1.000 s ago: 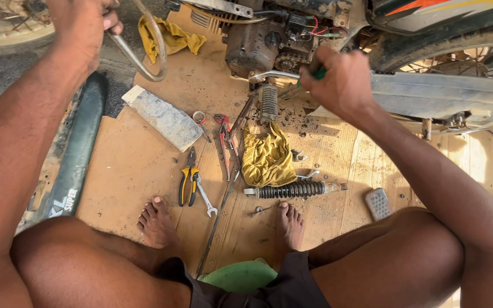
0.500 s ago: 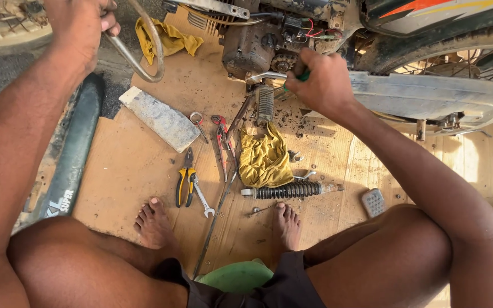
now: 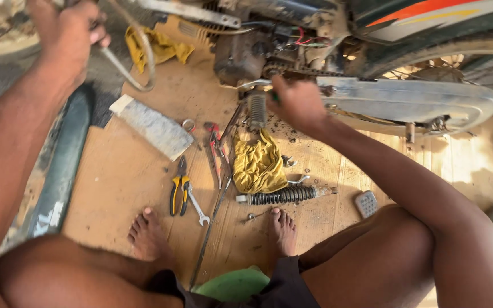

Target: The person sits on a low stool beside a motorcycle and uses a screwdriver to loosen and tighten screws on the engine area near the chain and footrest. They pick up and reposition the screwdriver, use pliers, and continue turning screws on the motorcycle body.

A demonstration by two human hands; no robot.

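Gripping bent metal tube (image 3: 135,68), left hand (image 3: 67,34) unchanged; right hand (image 3: 298,102) lower, clenched on green-handled tool (image 3: 273,97)

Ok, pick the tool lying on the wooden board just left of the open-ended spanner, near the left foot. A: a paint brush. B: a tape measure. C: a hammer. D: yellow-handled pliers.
D: the yellow-handled pliers lie flat on the wooden board, with the spanner right beside them, just above the left foot.
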